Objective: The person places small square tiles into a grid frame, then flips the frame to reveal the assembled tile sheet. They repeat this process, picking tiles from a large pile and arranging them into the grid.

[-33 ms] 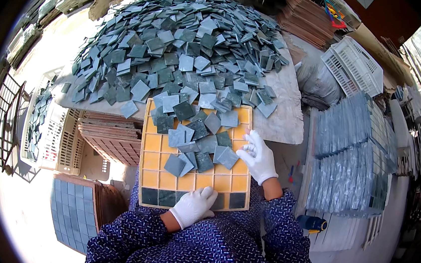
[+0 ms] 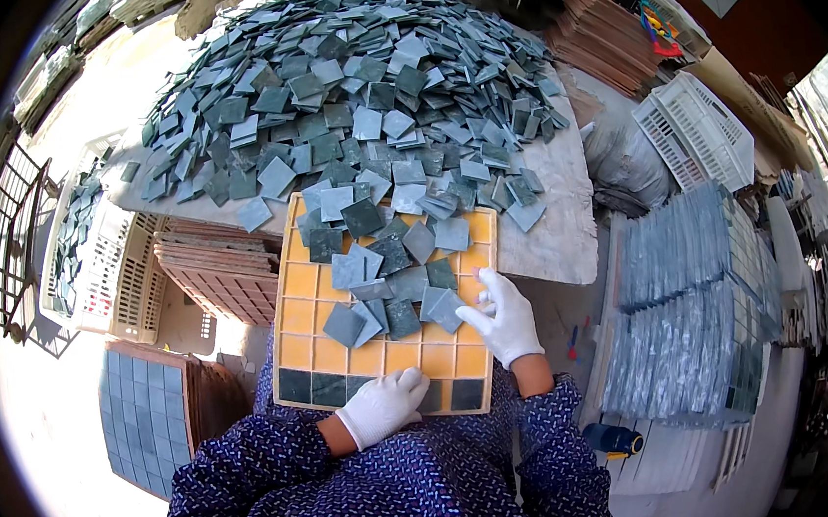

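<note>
The orange grid tray (image 2: 303,317) juts over the worktop (image 2: 559,226) edge toward the person. The left hand (image 2: 384,408) lies curled on its near edge; the right hand (image 2: 504,318), fingers spread, touches loose tiles (image 2: 392,290). The tile heap (image 2: 350,87) crowds its far side, stacked sheets (image 2: 694,303) the right.

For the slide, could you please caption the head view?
Gloved hands, left and right, over an orange grid tray beside loose green mosaic tiles.
</note>
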A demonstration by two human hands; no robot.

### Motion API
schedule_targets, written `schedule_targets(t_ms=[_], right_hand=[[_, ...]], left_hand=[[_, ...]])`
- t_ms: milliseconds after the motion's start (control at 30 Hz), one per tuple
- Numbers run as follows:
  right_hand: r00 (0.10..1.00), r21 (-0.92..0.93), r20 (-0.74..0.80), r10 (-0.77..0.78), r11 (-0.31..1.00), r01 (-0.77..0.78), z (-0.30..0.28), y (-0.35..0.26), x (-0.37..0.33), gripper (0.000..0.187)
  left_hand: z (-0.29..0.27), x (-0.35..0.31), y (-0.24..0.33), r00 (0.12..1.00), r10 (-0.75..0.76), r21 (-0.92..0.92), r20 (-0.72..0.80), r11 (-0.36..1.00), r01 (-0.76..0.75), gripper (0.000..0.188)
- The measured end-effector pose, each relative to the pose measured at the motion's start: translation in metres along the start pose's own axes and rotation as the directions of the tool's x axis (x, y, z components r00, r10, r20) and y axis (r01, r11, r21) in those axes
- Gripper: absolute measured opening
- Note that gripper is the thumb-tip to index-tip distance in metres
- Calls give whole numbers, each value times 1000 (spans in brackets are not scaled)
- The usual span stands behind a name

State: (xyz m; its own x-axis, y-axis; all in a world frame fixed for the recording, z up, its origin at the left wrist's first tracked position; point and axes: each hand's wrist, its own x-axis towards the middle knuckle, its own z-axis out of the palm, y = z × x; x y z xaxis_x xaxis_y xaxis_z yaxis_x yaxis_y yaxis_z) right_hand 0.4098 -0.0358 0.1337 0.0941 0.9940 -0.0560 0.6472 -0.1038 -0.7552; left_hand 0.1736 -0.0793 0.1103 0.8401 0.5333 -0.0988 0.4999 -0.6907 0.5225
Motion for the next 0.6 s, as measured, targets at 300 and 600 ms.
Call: schedule_targets(t_ms=[300, 600], right_hand=[[965, -309, -76, -252, 926, 218, 34, 19, -20, 54], [979, 166, 201, 42, 983, -76, 20, -8, -58, 26]], left_hand=[[13, 17, 3, 999, 41, -15, 37, 999, -40, 54], [-45, 8, -36, 884, -184, -9, -431, 980, 200, 43]])
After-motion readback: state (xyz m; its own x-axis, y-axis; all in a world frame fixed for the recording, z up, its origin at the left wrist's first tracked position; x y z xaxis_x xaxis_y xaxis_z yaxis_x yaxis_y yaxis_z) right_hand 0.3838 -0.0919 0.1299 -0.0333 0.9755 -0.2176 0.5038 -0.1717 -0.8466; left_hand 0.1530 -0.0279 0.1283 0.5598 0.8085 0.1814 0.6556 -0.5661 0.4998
